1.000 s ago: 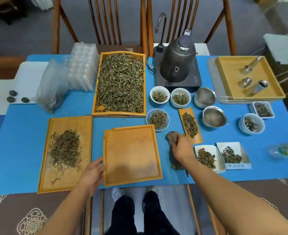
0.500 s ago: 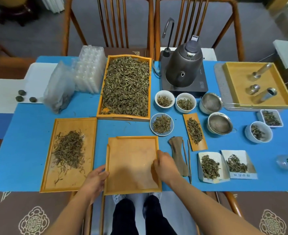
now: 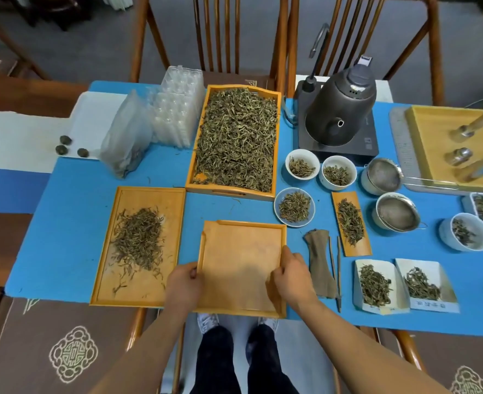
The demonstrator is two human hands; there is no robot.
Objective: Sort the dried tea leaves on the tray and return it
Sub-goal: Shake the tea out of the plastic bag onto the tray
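An empty wooden tray (image 3: 241, 260) lies at the near edge of the blue table, in front of me. My left hand (image 3: 183, 285) grips its left rim and my right hand (image 3: 291, 275) grips its right rim. To its left a second flat wooden tray (image 3: 126, 294) carries a loose pile of dried tea leaves (image 3: 139, 241). Behind, a deeper tray (image 3: 234, 191) is heaped full of dried tea leaves (image 3: 236, 137).
A brown cloth (image 3: 319, 260) and thin sticks lie right of the empty tray. Bowls of tea (image 3: 294, 207), a small wooden scoop plate (image 3: 351, 223), strainers (image 3: 396, 211), paper boxes (image 3: 375, 284), a kettle (image 3: 339, 109) and a far-right tray (image 3: 447, 143) crowd the right. Plastic bag (image 3: 126, 137) at left.
My right hand left the brown cloth and moved left onto the empty tray's right rim. The left hand stays at the left rim. The view shifted back a little.
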